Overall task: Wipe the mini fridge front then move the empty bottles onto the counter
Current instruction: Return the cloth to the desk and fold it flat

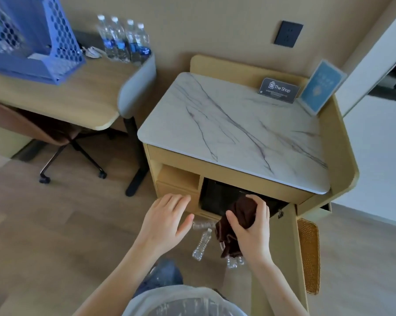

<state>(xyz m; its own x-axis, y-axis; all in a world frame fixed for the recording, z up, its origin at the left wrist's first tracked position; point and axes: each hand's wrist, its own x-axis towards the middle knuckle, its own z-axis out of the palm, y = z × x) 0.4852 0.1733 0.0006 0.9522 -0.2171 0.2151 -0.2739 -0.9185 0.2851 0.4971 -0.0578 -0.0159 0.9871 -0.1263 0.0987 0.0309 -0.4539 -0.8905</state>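
Observation:
The black mini fridge point(217, 197) sits in the lower opening of a wooden cabinet under a white marble counter point(233, 131). My right hand point(251, 231) grips a bunched dark brown cloth point(235, 226) in front of the fridge front. My left hand point(167, 222) hovers open beside it, fingers straight, holding nothing. On the floor below the hands lie three clear empty bottles: one point(201, 245) at a slant, one point(202, 223) close to the cabinet base, one point(234, 262) partly hidden by the cloth.
The cabinet door point(283, 247) hangs open to the right, with a wicker panel point(310, 254) behind it. A card sign point(279, 90) and a blue framed card point(320, 87) stand at the counter's back. To the left are a desk with several full water bottles point(124, 39), a blue file rack point(32, 37) and a swivel chair point(55, 142).

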